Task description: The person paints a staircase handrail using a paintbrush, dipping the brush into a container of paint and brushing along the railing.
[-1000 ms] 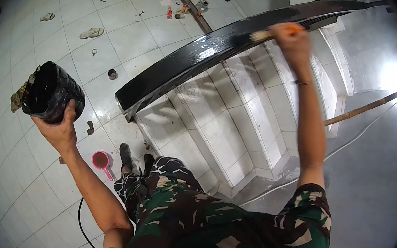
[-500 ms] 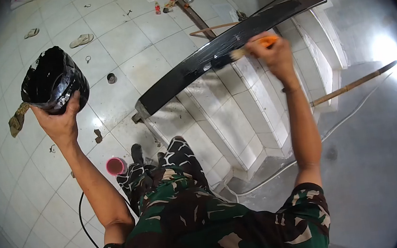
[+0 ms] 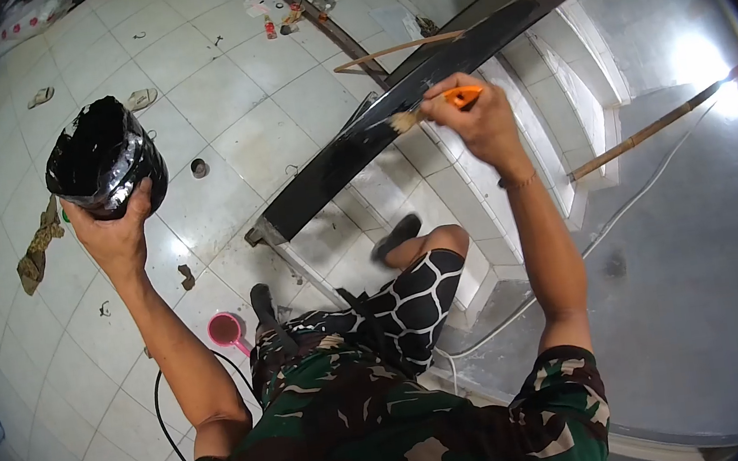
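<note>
My left hand [image 3: 116,234] grips a ragged-rimmed container [image 3: 150,170] from below, its inside coated in black paint. It is held up on the left, over the tiled floor. In my right hand [image 3: 485,129] is a paintbrush [image 3: 465,95] with an orange handle and pale bristles, the fingers closed round the handle. The bristles point left and lie over the long curved black rail [image 3: 317,181] beside the stairs; whether they press on it I cannot tell. Glossy streaks show on the rail near the brush.
White-tiled steps [image 3: 433,188] run along the rail's right side. A pink mug [image 3: 226,329] stands by my feet. A bamboo pole [image 3: 652,131] and a white cable [image 3: 634,209] lie to the right. Slippers [image 3: 141,99], a brown rag [image 3: 38,253] and a small can [image 3: 199,167] are on the floor.
My right hand and the brush have moved left along the rail. One leg has swung out to the right, its knee now bent by the steps. The container stays in my left hand.
</note>
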The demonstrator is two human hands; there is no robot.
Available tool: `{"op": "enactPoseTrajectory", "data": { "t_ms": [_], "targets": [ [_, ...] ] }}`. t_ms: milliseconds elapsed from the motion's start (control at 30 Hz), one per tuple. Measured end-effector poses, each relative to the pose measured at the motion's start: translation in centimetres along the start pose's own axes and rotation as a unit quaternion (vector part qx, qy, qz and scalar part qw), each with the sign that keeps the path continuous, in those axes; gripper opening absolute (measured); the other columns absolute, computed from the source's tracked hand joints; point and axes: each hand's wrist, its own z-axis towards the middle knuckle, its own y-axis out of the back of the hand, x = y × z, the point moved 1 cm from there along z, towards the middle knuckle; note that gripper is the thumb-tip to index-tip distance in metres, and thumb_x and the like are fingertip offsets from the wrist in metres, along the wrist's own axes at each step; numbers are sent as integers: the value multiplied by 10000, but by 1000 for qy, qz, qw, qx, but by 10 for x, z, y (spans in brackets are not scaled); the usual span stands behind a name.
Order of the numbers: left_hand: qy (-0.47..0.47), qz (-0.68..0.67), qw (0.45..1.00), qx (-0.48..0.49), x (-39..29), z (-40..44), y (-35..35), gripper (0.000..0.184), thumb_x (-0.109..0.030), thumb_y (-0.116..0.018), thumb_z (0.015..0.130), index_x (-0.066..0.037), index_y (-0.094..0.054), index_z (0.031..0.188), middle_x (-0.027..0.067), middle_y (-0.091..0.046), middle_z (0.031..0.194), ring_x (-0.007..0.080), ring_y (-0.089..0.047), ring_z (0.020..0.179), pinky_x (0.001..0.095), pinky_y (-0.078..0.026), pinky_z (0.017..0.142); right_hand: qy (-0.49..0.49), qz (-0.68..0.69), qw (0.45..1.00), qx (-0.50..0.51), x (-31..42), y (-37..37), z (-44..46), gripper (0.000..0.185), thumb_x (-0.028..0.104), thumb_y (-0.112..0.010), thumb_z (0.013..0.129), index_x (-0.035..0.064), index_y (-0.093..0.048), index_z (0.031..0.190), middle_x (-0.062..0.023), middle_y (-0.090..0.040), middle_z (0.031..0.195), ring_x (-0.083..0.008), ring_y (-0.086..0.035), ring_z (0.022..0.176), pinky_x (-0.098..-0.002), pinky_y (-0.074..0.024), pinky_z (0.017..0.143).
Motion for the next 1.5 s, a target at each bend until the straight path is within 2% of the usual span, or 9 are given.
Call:
{"op": "enactPoseTrajectory", "data": {
  "t_ms": [267, 533, 667, 833, 1067, 1200, 1267, 1333, 1500],
  "targets": [
    [-34, 54, 998, -12, -5, -11, 2, 768, -110, -799, 585, -19, -406, 1238, 116, -525, 1123, 209, -568, 964, 300, -470, 847, -22, -2, 956, -291, -119, 207, 44, 214, 203, -625, 842, -4, -671, 873, -41, -643, 729, -88, -588, 663, -236, -480, 605],
    [-10, 26, 999, -19, -4, -15, -4, 737, -121, -816, 594, -21, -422, 1209, 106, -532, 1099, 199, -569, 955, 301, -485, 829, 149, -24, 989, -4, 14, 48, 1, 163, 177, -656, 810, 15, -640, 802, -41, -626, 689, -93, -587, 610, -216, -482, 571],
    [-48, 31, 998, -25, -9, -16, -11, 733, -127, -823, 596, -14, -426, 1201, 116, -538, 1099, 203, -579, 941, 290, -504, 793, 17, -74, 994, -74, -37, 84, 25, 263, 297, -661, 793, 34, -679, 795, -41, -647, 686, -118, -605, 627, -269, -476, 612],
    [-30, -3, 999, -21, -27, -25, -19, 732, -132, -822, 597, -13, -427, 1202, 121, -547, 1084, 211, -589, 928, 291, -503, 803, 46, 27, 968, -246, -20, 158, 3, 177, 156, -652, 808, -19, -662, 838, -57, -653, 728, -95, -602, 619, -216, -503, 610],
    [-59, -22, 998, -11, -37, -25, -25, 721, -83, -803, 583, -11, -427, 1194, 111, -555, 1072, 204, -591, 938, 294, -500, 825, 118, -16, 991, 53, 38, 41, -5, 203, 208, -694, 767, 14, -649, 807, -42, -638, 691, -92, -605, 636, -210, -482, 590],
    [-33, -17, 999, -12, -36, -26, -25, 742, -103, -804, 587, -19, -416, 1214, 106, -551, 1082, 205, -584, 940, 299, -482, 847, 64, -45, 996, -40, -31, 128, 52, 223, 227, -647, 807, 10, -666, 854, -31, -635, 725, -96, -608, 673, -219, -498, 644],
    [-46, 24, 998, -25, -35, -25, -24, 764, -143, -815, 584, -23, -414, 1224, 107, -543, 1098, 210, -571, 965, 307, -469, 859, 152, -143, 973, -103, -100, 225, 91, 249, 252, -631, 841, 16, -669, 909, -45, -639, 774, -97, -611, 719, -229, -514, 676],
    [-35, 19, 999, -24, -37, -27, -24, 771, -158, -817, 583, -24, -415, 1226, 107, -540, 1105, 212, -566, 976, 313, -464, 866, 16, -16, 976, -218, -101, 275, 97, 259, 259, -637, 843, 11, -666, 912, -50, -632, 768, -102, -609, 717, -230, -515, 678],
    [-27, 24, 999, -24, -38, -26, -25, 771, -179, -820, 584, -27, -420, 1226, 104, -541, 1107, 216, -565, 982, 318, -459, 871, 137, -64, 985, -79, -22, 191, 71, 251, 255, -637, 842, 14, -655, 904, -38, -619, 802, -102, -606, 727, -240, -516, 685]
  ]
}}
